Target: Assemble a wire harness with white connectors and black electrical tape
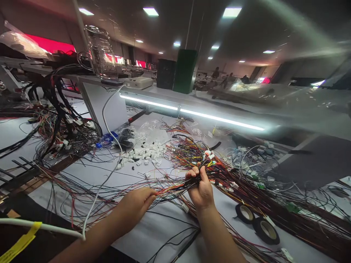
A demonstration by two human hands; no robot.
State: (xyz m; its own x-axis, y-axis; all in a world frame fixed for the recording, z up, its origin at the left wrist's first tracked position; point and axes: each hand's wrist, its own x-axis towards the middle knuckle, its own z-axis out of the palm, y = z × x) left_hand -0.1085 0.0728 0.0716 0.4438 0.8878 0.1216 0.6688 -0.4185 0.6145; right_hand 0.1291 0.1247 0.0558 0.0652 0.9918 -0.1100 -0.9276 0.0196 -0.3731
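Note:
A bundle of thin coloured wires (175,187) runs between my two hands above the white table. My right hand (201,188) is closed around the bundle, thumb up, with white connectors (208,154) showing just beyond it. Farther left, my left hand (139,204) pinches red, orange and dark wires of the same bundle between thumb and fingers. From there the loose wire ends (109,193) fan out to the left. A thick heap of dark red and black wires (246,186) lies behind and to the right of my right hand.
Two rolls of black tape (265,230) lie at the lower right. Small white connectors (148,155) are scattered mid-table, near a blue-capped bottle (106,139). A white cable (105,175) hangs down at the left. A lit tube lamp (219,117) runs under the shelf.

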